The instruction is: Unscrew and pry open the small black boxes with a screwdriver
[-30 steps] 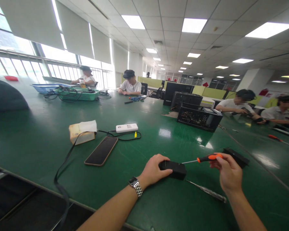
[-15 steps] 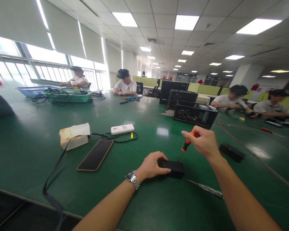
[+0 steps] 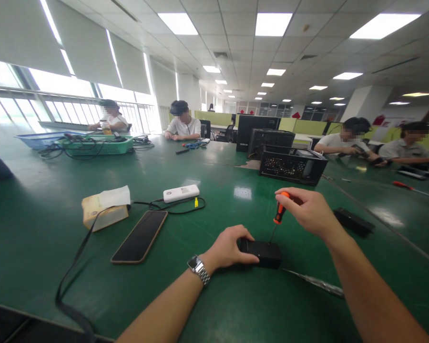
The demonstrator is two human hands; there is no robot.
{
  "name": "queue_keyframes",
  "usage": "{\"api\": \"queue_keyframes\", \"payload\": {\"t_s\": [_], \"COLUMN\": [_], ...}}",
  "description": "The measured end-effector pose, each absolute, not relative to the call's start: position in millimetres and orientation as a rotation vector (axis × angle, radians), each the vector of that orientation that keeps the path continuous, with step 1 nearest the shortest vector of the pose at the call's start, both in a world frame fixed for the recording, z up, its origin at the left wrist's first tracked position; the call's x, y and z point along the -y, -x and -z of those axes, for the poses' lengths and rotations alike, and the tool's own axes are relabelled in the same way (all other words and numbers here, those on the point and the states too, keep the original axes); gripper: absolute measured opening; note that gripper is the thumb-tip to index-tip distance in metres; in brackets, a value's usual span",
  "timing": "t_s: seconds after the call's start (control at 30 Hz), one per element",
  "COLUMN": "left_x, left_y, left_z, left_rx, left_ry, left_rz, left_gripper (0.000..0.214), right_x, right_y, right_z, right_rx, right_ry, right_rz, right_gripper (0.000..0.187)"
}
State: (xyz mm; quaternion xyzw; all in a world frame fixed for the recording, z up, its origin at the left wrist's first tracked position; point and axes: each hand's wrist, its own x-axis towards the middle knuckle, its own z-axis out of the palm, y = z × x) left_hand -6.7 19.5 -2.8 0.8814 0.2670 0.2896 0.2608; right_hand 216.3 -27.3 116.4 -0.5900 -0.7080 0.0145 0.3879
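Note:
A small black box (image 3: pixel 266 251) lies on the green table (image 3: pixel 214 305) in front of me. My left hand (image 3: pixel 229 248), with a metal watch on the wrist, is closed over the box's left end and holds it down. My right hand (image 3: pixel 307 209) pinches the top of an orange-handled screwdriver (image 3: pixel 279 214), which stands nearly upright with its tip on the box's top right.
A second screwdriver (image 3: pixel 316 282) lies right of the box, another black box (image 3: pixel 353 221) farther right. A phone (image 3: pixel 140 236), tissue pack (image 3: pixel 103 209), white power bank (image 3: pixel 180 193) and black cable (image 3: pixel 75 267) lie left. Black computer cases (image 3: pixel 293 166), baskets (image 3: pixel 95 143) and several seated people are beyond.
A second ago the screwdriver lay level in my right hand, pointing at the box's side. It has swung upright and its tip now rests on the box top. My left hand stayed put.

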Motion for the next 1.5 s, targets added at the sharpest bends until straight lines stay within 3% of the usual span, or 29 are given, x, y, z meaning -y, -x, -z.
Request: {"api": "queue_keyframes", "payload": {"t_s": [0.53, 1.33, 1.5], "left_x": [-16, -20, -19], "left_y": [7, 4, 4], "left_z": [3, 2, 1], "left_rx": [-0.725, -0.672, -0.673], "left_ry": [-2.372, -2.402, -2.397], "left_rz": [-0.811, -0.798, -0.799], "left_gripper": [0.042, 0.040, 0.039], "right_x": [41, 52, 59], "right_y": [-234, -239, -230], "right_z": [-120, -136, -140], "right_rx": [1.783, 1.889, 1.806], "right_ry": [1.584, 1.595, 1.511], "right_rz": [-0.117, 0.009, -0.080], "right_gripper": [0.041, 0.029, 0.033]}}
